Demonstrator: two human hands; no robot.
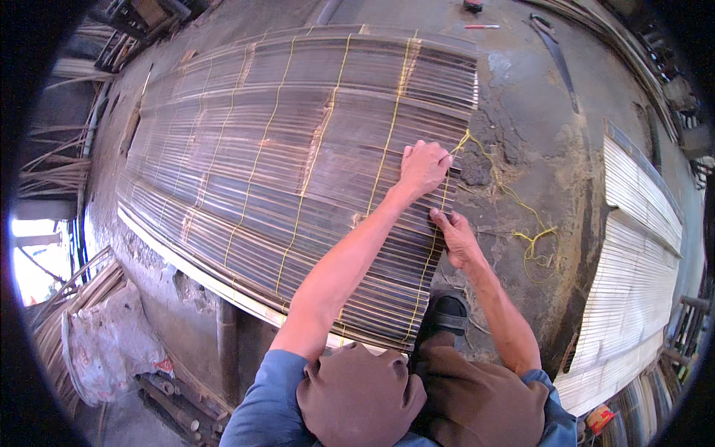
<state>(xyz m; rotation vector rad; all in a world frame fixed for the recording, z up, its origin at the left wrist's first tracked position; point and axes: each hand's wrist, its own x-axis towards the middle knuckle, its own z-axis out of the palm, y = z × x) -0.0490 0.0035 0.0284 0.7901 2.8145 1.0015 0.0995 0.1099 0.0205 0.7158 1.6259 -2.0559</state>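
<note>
A large slatted blind (253,171) of thin dark strips lies spread out before me, with rows of yellow cord running across the strips. My left hand (426,167) is closed near its right edge, its fingers curled down beside a knotted yellow cord (466,138); what they pinch is hidden. Just nearer to me, my right hand (460,240) grips the same edge, thumb on top and the other fingers mostly hidden. From the knot, loose cord trails right over the floor to a small tangle (538,237).
A second, pale slatted blind (629,276) lies at the right. Toward the far right are a curved dark blade (555,56), a red-and-white pen-like stick (482,27) and a small dark object (473,6). A whitish sack (112,343) rests on strips at lower left. My sandalled foot (450,313) is beside the blind.
</note>
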